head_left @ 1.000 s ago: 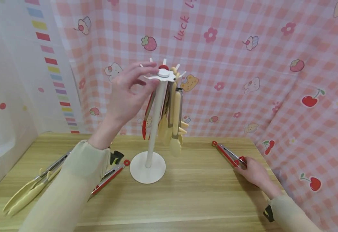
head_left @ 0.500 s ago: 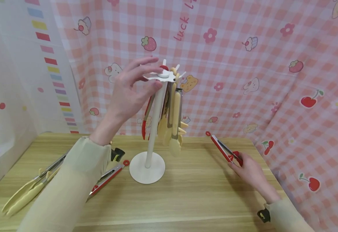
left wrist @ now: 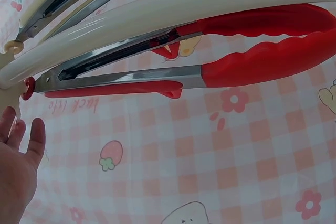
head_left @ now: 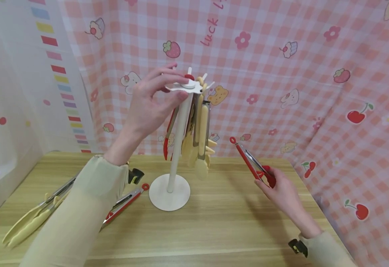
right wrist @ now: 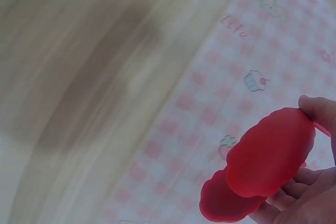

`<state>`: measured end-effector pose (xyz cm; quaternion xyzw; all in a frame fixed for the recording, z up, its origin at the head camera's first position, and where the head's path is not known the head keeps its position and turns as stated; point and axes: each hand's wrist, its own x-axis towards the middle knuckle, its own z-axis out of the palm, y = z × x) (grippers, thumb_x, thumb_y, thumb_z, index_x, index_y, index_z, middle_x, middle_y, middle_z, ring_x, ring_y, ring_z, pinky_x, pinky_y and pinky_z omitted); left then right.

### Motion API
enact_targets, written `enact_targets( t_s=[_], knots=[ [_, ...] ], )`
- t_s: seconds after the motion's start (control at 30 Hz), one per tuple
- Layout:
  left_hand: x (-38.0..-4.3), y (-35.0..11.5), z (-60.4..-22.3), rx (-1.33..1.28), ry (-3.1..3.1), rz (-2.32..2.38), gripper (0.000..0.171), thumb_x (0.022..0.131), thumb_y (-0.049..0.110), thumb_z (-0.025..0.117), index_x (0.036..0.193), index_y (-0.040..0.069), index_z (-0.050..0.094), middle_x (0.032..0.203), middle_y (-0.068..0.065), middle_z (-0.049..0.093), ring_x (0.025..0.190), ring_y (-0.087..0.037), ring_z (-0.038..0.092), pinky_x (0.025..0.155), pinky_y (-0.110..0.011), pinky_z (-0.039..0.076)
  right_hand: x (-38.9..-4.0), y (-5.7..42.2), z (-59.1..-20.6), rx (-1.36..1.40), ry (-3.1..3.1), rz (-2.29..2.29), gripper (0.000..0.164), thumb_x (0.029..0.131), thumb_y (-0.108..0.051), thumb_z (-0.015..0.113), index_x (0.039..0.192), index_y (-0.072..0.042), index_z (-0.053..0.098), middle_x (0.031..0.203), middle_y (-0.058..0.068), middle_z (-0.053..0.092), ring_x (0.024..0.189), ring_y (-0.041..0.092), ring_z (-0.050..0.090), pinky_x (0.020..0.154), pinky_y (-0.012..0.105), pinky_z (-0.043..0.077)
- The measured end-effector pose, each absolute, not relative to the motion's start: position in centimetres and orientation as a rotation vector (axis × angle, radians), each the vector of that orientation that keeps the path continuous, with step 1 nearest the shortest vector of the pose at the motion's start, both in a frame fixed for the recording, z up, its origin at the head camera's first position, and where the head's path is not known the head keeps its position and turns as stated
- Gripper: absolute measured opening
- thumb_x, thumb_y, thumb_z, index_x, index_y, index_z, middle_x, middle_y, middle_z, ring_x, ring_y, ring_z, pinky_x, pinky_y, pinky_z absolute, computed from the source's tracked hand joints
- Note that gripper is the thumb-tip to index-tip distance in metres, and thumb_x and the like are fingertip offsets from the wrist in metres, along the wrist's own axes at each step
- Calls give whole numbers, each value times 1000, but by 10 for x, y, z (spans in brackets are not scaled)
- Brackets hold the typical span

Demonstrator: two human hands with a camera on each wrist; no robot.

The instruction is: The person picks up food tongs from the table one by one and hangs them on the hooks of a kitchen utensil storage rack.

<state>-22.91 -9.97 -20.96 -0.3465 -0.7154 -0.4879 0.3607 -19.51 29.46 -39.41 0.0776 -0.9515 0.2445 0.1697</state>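
A white utensil rack stands upright on its round base, with a hooked disc at the top. My left hand pinches the edge of that disc, thumb beneath and fingers above. Cream-yellow kitchen tools hang from the hooks, and red-tipped tongs hang beside the pole in the left wrist view. On the right, my right hand grips red kitchen tongs in the air by their scalloped heads, their ring end pointing up toward the rack. Those red heads fill the lower right of the right wrist view.
Cream-yellow tongs lie at the left of the wooden table. Another pair of red tongs lies left of the rack's base, partly hidden by my left sleeve. A pink checked cloth hangs close behind.
My right hand has lifted the red tongs and carried them leftward, toward the rack. The left hand has shifted slightly at the rack's top; the hanging tools look the same.
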Motion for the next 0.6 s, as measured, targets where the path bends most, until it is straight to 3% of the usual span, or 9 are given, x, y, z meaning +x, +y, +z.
enact_targets(
  t_s=[0.33, 0.6],
  knots=[
    [-229, -101, -210, -875, -1858, -1257, 26, 94, 14, 79, 119, 6, 76, 129, -15, 73, 146, -18, 53, 92, -21, 51, -191, 282, -387, 238, -2610, 717, 40, 91, -27, 83, 120, -4, 68, 80, 8, 57, 72, 18, 46, 61, 25, 33],
    [-230, -101, -210, -894, -1840, -1248, 35, 97, 36, 77, 118, 7, 77, 126, -15, 73, 146, -19, 54, 92, -23, 50, -188, 276, -384, 225, -2565, 754, 46, 92, -27, 82, 127, -3, 65, 89, 10, 63, 76, 21, 48, 62, 25, 34]
  ],
)
